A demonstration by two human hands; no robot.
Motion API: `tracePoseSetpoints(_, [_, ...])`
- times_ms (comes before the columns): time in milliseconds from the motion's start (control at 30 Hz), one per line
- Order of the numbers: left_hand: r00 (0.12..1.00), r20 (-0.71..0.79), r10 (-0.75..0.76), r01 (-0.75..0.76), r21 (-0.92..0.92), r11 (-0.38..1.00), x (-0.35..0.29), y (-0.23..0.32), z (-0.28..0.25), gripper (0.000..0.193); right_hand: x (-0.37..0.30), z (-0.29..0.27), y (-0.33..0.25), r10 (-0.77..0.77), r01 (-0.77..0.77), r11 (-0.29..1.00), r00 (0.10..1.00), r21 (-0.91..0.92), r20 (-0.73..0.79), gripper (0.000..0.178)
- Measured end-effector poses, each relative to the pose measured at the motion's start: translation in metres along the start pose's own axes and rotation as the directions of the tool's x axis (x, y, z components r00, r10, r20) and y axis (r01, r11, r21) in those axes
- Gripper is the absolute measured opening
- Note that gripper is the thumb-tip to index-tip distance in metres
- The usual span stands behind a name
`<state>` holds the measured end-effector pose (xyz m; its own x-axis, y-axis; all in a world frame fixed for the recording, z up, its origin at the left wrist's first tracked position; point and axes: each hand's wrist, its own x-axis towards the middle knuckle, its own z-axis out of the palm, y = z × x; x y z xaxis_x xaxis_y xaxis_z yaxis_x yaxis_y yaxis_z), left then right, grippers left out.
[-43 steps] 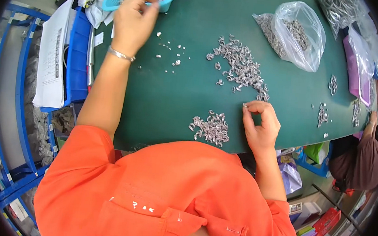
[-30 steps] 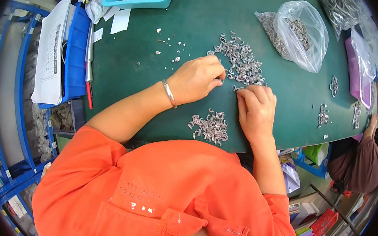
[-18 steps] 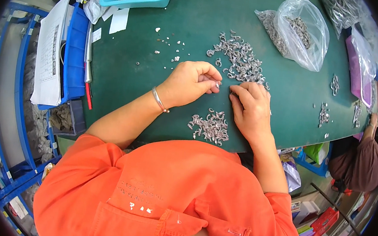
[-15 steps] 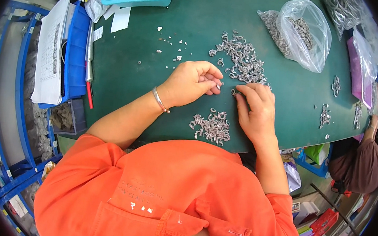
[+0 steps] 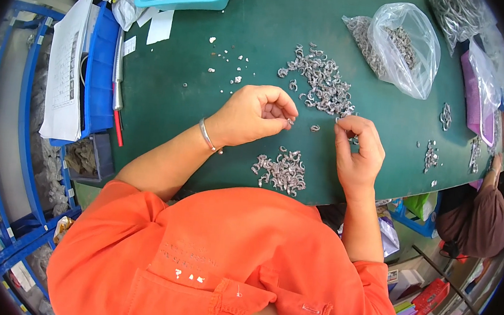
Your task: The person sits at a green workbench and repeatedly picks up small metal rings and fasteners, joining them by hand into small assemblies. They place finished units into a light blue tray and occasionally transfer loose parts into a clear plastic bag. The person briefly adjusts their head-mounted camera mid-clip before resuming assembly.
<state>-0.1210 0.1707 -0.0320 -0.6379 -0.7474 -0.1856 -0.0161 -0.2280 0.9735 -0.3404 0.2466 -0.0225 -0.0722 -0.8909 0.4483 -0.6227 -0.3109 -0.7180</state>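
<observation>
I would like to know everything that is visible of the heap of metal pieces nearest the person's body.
This heap is a loose mound of small, curved, grey pieces, metallic in look, lying at mixed angles. It rests on the green tabletop near its edge, apart from the left hand and right hand.

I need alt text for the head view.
A person's left hand holds a silvery piece over a green table; the right hand is beside a large pile of curved ones; a smaller pile lies nearer the orange shirt.
</observation>
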Motion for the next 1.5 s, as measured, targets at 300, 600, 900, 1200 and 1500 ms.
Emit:
tracePoseSetpoints(300, [0.905,-0.028,0.425,-0.283,0.705,0.651,-0.004,0.004,0.020,0.013,-0.003,0.003,-0.003,-0.134,0.183,0.952,0.969,-0.244,0.206,0.013])
tracePoseSetpoints(600, [0.984,-0.061,0.167,-0.132,0.380,0.915,-0.001,-0.004,0.012,0.007,-0.013,0.001,0.003,-0.018,0.026,0.998,0.991,-0.056,0.132,0.013])
tracePoseSetpoints(900, [0.987,0.003,-0.161,0.159,-0.181,0.971,0.002,0.004,0.008,0.013,-0.003,0.011,-0.006,-0.167,0.219,0.948,0.960,-0.230,0.226,0.018])
tracePoseSetpoints(1200, [0.980,0.194,-0.049,0.041,0.045,0.998,-0.005,0.001,0.004,0.010,-0.025,0.001,-0.020,-0.249,0.222,0.968,0.915,0.119,0.318,0.020])
tracePoseSetpoints(1500, [0.950,0.261,0.171,-0.290,0.534,0.794,-0.008,0.007,0.012,0.020,-0.018,-0.042,0.001,0.401,-0.326,0.884,0.898,-0.336,0.183,0.042])
